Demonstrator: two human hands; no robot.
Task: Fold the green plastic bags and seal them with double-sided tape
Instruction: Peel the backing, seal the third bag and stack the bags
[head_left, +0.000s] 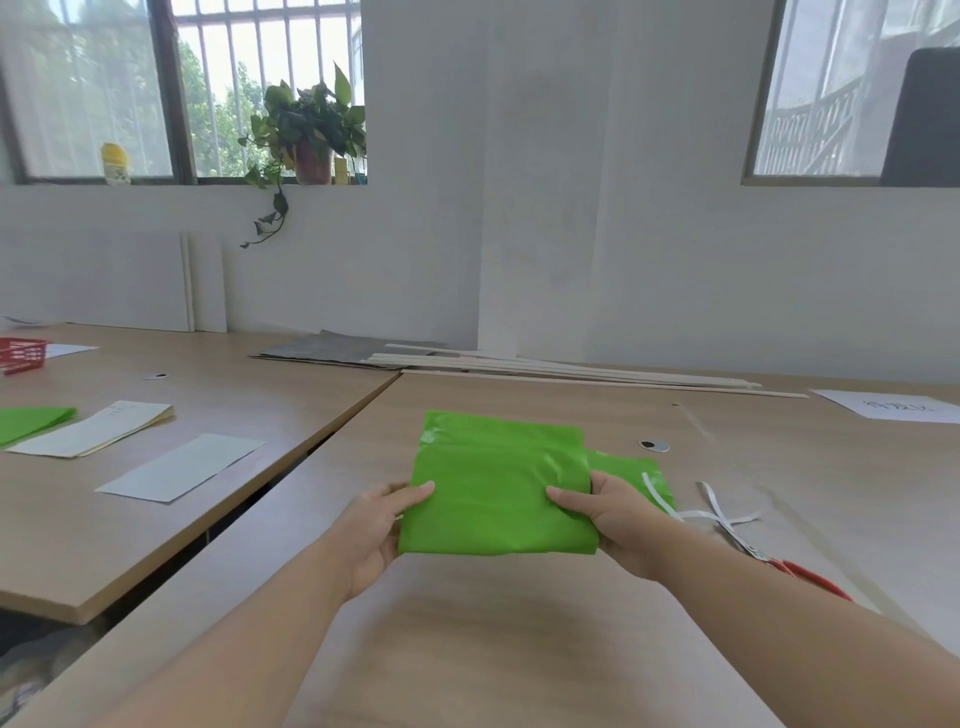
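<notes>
A folded green plastic bag (496, 483) is held flat just above the wooden table (519, 649) in front of me. My left hand (379, 525) grips its left edge, thumb on top. My right hand (618, 514) grips its right edge the same way. A second green bag (631, 467) lies on the table behind my right hand, partly hidden, with a white tape strip (657, 493) across it. More white strips (722, 512) curl on the table just to the right.
Red-handled scissors (779, 564) lie right of my right arm. On the left table sit another green bag (31, 423), paper sheets (182, 467) and a red basket (21, 353). Wooden slats (571, 371) and a white sheet (893, 405) lie at the back.
</notes>
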